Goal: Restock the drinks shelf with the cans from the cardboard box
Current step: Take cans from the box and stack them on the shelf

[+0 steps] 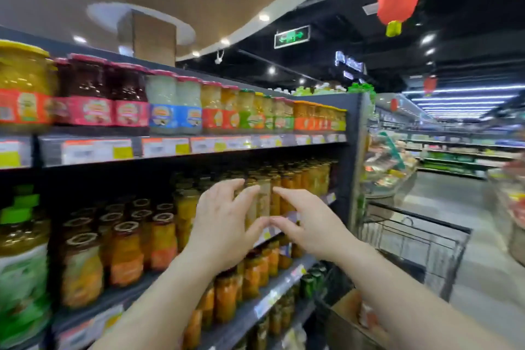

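Both my hands reach to the second shelf (pixel 329 198) of a dark store rack. My left hand (pixel 224 224) has its fingers and thumb curled round a tall glass jar (pixel 263 198) of pale fruit at the shelf's front. My right hand (pixel 301 221) is right beside that jar with fingers extended, its index finger and thumb touching the jar's right side. The jar stands upright among other orange and yellow jars (pixel 309 176). The cardboard box (pixel 348 312) sits in a shopping cart at the lower right; something orange shows inside it.
A black wire shopping cart (pixel 412 239) stands close on the right of the rack. The top shelf (pixel 199 145) carries rows of labelled jars; lower shelves hold more orange jars (pixel 127 253) and green cans (pixel 311 278). An aisle floor (pixel 468 236) opens to the right.
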The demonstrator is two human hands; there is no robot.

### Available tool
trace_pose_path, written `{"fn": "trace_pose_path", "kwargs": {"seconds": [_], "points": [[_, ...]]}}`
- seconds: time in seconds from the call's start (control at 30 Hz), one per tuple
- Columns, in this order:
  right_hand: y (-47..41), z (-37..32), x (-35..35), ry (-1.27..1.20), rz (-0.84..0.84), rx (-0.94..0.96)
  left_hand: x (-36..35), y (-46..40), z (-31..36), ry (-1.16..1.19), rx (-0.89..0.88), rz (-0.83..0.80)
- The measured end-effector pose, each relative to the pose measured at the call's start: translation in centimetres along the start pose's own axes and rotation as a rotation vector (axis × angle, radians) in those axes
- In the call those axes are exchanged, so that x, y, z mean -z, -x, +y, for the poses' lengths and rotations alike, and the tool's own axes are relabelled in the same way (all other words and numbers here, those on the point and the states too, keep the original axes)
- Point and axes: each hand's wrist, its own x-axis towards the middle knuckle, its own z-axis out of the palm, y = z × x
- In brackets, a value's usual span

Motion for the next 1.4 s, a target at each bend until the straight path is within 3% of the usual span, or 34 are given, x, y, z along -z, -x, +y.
{"fn": "trace_pose_path", "kwargs": {"seconds": [0.2,0.57,0.83,1.17,1.4], "points": [[8.0,17.6,0.3,0.32,-0.056,-0.377,-17.5,-3.4,10.5,0.104,-0.109,-0.336],[11.7,46.2,-1.4,0.4,-0.085,-0.884,-46.8,-11.8,19.8,0.213,-0.217,-0.535],[12.4,62.0,-3.9,0.398,-0.223,-1.006,-63.1,-14.2,23.4,0.219,-0.188,-0.709],[13.0,79.1,-16.5,0.171,-0.437,-0.945,-78.6,-9.6,24.2,0.136,0.048,-0.949],[13.7,85.9,-26.9,0.267,-0.616,-1.044,-85.6,-5.7,21.9,0.146,0.166,-1.043]]}}
